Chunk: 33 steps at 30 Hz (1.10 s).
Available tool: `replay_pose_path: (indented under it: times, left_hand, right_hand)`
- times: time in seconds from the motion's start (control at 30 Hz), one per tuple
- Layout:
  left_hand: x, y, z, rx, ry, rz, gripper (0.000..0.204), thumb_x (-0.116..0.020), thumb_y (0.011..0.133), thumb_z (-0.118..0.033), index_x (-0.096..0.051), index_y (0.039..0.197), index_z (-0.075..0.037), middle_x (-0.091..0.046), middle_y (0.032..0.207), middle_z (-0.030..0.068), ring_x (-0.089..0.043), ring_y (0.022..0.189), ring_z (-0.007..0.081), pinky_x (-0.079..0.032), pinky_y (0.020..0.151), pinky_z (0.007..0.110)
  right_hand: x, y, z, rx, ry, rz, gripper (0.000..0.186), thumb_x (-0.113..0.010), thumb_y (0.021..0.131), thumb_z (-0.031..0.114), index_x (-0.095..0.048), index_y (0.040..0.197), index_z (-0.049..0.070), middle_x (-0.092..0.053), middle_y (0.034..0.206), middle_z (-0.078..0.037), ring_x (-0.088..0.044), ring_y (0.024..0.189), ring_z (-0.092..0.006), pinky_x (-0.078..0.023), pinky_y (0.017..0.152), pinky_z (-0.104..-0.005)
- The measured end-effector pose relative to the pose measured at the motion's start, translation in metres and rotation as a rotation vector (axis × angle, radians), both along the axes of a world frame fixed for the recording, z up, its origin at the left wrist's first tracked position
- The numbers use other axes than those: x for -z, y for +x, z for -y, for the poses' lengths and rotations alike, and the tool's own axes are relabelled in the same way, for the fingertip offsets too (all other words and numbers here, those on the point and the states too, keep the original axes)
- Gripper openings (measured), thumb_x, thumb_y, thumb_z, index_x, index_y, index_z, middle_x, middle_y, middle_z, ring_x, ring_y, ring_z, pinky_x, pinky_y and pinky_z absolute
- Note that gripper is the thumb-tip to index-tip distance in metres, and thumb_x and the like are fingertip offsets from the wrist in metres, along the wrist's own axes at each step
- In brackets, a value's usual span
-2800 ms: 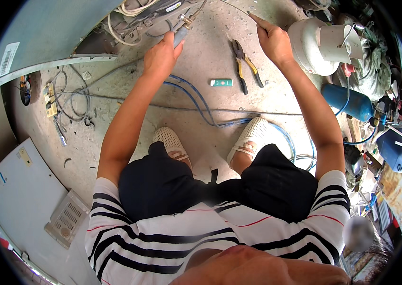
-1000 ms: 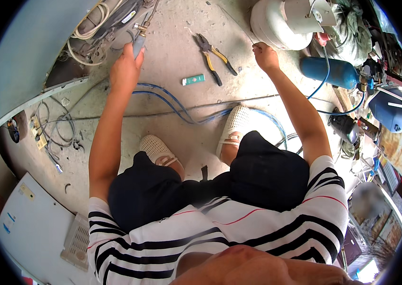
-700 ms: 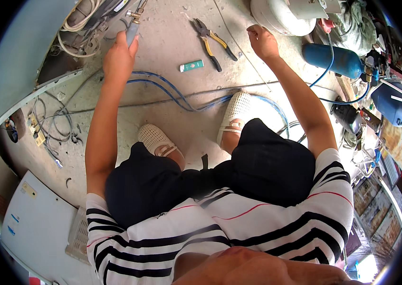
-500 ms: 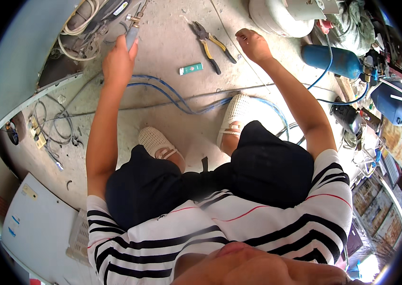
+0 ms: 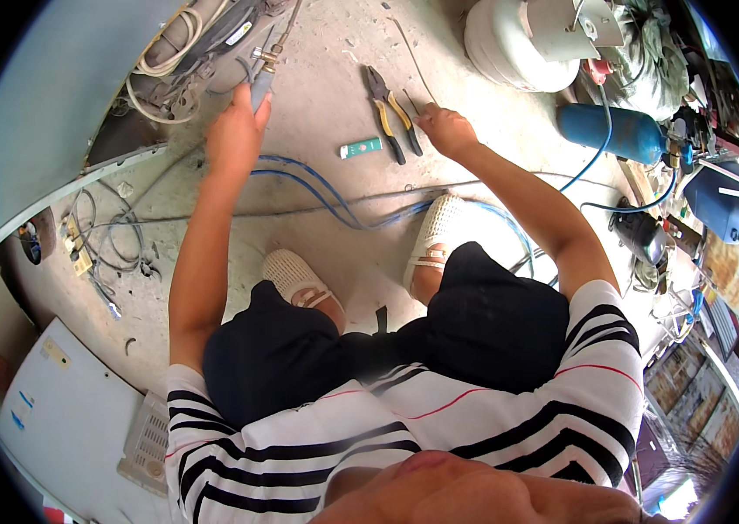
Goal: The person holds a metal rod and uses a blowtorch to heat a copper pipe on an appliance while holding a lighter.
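Observation:
My left hand is wrapped around the grey handle of a gas torch. Brass valve fittings sit above the grip, and a thin metal neck points up and away. My right hand is closed with its fingertips pinched on a thin rod, which slants up and left from them. A second short thin piece shows beside the fingers. Just left of that hand, pliers with yellow and black handles lie on the floor. Beside their handles lies a small green and white oblong item, lighter-sized.
Blue hoses cross the floor before my feet. A white gas cylinder and a blue cylinder stand or lie at the right. A large grey panel with coiled cables beside it fills the upper left. A white panel lies lower left.
My right hand has come down and left, closer to the pliers, and the thin rod now ends at its fingers. My left hand with the torch has shifted slightly right and down.

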State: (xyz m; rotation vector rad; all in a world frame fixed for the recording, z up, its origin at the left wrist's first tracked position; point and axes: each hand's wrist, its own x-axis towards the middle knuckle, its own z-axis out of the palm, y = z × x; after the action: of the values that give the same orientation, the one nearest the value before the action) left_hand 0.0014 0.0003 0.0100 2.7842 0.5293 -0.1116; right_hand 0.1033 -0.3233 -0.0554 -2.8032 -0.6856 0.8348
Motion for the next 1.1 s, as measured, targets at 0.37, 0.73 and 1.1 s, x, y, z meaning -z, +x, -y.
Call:
replay_pose_path:
  times: [0.37,0.73,1.1]
  left_hand:
    - [-0.003,0.001,-0.002,0.097,0.07,0.044,0.034,-0.051,0.093,-0.039,-0.049,0.103,-0.006,-0.067,0.082,0.0167,-0.065,0.071,0.0371,-0.05,0.061,0.048]
    - [-0.016,0.004,-0.014,0.11,0.124,0.002,0.033,-0.052,0.093,-0.036,-0.049,0.109,-0.008,-0.066,0.077,0.0174,-0.064,0.069,0.038,-0.049,0.06,0.048]
    - [-0.021,0.01,0.0,0.079,0.14,0.013,0.031,-0.054,0.093,-0.034,-0.049,0.109,-0.008,-0.066,0.078,0.0161,-0.064,0.067,0.0361,-0.05,0.056,0.045]
  right_hand:
    - [0.032,0.001,-0.011,0.224,-0.105,0.124,0.021,-0.051,0.087,0.021,-0.065,0.096,0.008,-0.065,0.1,-0.016,-0.064,0.096,-0.0299,-0.051,0.084,-0.0391]
    - [-0.016,0.051,-0.009,0.395,0.543,-0.068,0.02,-0.06,0.087,0.018,-0.058,0.1,0.003,-0.07,0.08,-0.011,-0.068,0.076,-0.0228,-0.051,0.071,-0.0333]
    - [-0.031,0.102,-0.085,0.715,1.318,-0.362,0.024,-0.063,0.091,0.017,-0.067,0.11,0.002,-0.069,0.095,-0.004,-0.061,0.084,-0.0084,-0.049,0.073,-0.0231]
